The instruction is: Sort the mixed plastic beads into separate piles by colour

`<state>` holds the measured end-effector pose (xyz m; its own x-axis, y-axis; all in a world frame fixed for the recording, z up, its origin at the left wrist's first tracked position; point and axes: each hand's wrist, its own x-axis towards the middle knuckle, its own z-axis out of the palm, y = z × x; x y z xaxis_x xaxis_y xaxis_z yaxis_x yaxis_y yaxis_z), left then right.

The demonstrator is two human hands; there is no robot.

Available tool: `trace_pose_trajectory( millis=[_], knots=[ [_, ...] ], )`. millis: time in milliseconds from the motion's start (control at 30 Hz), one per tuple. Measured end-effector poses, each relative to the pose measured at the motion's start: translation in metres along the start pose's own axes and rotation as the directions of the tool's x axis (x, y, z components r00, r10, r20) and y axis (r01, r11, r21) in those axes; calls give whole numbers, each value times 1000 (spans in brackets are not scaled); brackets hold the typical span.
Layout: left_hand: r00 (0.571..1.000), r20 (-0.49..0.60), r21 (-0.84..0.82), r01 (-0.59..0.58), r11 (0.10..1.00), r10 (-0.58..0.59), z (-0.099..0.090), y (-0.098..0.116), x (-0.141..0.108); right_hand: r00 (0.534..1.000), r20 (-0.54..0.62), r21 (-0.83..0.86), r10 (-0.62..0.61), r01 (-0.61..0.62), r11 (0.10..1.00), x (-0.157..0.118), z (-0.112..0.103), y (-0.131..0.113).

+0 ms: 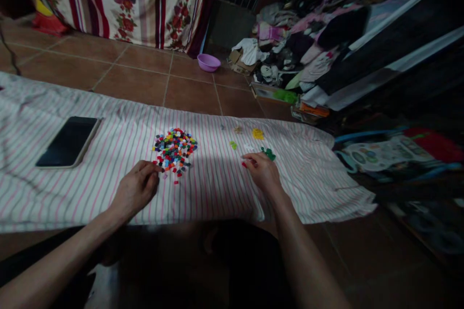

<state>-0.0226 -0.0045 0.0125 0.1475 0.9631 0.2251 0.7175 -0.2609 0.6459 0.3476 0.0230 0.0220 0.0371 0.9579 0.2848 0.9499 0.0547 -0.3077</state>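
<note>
A mixed heap of small coloured beads or blocks (pixel 176 147) lies on the striped cloth (pixel 213 193). My left hand (pixel 139 186) rests at the heap's near left edge, fingers curled together; whatever they hold, if anything, is hidden. Farther right, my right hand (pixel 264 171) has thumb and fingers pinched low over the cloth, with red pieces (pixel 244 164) right at the fingertips. Whether one is gripped I cannot tell. Around that hand lie small single-colour groups: dark green (pixel 268 153), white (pixel 249 147), lime green (pixel 233 145), yellow (pixel 257 133) and gold-coloured (pixel 238 130) pieces.
A phone (pixel 68 142) lies on the cloth at the left. Beyond, on the tiled floor, stand a purple basin (pixel 209 63) and a large pile of clothes (pixel 304 38). A floral curtain (pixel 123 0) hangs behind. A colourful plastic item (pixel 387 152) is at the right.
</note>
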Motion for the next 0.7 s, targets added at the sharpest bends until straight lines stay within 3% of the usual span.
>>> trace_pose_trajectory(
  millis=[167, 300, 433, 567, 700],
  knots=[
    [1000, -14, -37, -7, 999, 7, -1, -2, 0, 998, -21, -58, 58, -59, 997, -3, 0, -1],
    [1000, -17, 28, -6, 1000, 6, -2, -4, -1, 996, -72, 30, 61, -59, 998, 1, -4, -11],
    [997, -52, 147, -53, 988, 61, 0, -9, -3, 998, 2, 254, -68, 66, 965, -4, 0, -56],
    [982, -128, 238, -106, 966, 139, 3, -11, -4, 957, 156, 444, -244, 153, 883, -23, 19, -117],
    [969, -176, 285, -120, 951, 175, 3, -12, -6, 913, 210, 463, -350, 222, 858, -39, 37, -155]
  ],
)
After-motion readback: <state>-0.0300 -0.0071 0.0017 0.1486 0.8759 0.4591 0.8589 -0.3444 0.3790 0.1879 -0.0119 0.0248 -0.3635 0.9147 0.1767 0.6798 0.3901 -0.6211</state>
